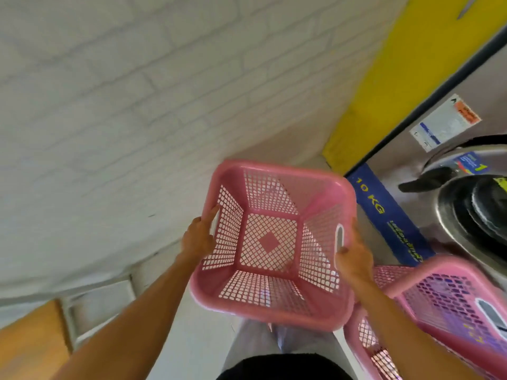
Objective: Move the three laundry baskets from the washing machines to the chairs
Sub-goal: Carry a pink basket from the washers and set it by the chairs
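Observation:
I hold an empty pink laundry basket (270,242) in front of me, lifted off the floor, its open top facing the camera. My left hand (199,237) grips its left rim and my right hand (354,259) grips the right rim beside the handle slot. A second pink basket (450,305) stands at the lower right in front of a washing machine (466,193). Part of another pink basket (365,341) shows beneath it. No chairs are in view.
A white brick wall (137,91) fills the left and top. A yellow wall section (397,64) stands behind the machine. The machine's round door and a blue "10 KG" panel (384,212) are at the right. A wooden surface (30,341) shows at the lower left.

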Demonstrator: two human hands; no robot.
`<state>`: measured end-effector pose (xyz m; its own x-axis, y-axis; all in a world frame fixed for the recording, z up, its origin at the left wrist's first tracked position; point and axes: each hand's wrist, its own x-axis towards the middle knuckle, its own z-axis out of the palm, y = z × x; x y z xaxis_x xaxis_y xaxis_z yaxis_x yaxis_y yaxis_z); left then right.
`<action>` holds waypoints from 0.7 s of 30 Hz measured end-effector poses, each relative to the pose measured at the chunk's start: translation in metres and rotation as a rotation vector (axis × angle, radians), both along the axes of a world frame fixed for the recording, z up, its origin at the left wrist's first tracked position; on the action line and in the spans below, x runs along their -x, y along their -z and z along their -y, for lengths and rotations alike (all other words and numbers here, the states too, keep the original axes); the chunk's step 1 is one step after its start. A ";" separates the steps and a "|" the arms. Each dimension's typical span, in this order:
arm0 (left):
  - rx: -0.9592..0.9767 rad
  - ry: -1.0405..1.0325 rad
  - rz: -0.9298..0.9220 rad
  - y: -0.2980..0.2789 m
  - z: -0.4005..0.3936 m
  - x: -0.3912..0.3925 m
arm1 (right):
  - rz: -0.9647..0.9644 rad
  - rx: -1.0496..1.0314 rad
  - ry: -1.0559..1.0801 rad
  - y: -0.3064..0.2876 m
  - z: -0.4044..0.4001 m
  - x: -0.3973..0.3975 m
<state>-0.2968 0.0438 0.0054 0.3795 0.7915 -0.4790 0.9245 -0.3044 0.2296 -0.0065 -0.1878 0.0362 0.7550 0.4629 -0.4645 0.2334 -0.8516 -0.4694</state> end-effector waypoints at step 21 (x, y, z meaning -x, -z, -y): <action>-0.070 -0.911 0.075 -0.112 0.329 0.325 | -0.122 -0.298 -0.783 -0.067 0.022 0.268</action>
<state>-0.6217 -0.2849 0.1173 -0.3773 0.8264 -0.4180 0.7975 0.5193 0.3069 -0.2744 -0.2097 0.1035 0.1183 0.9474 -0.2973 0.6376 -0.3020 -0.7087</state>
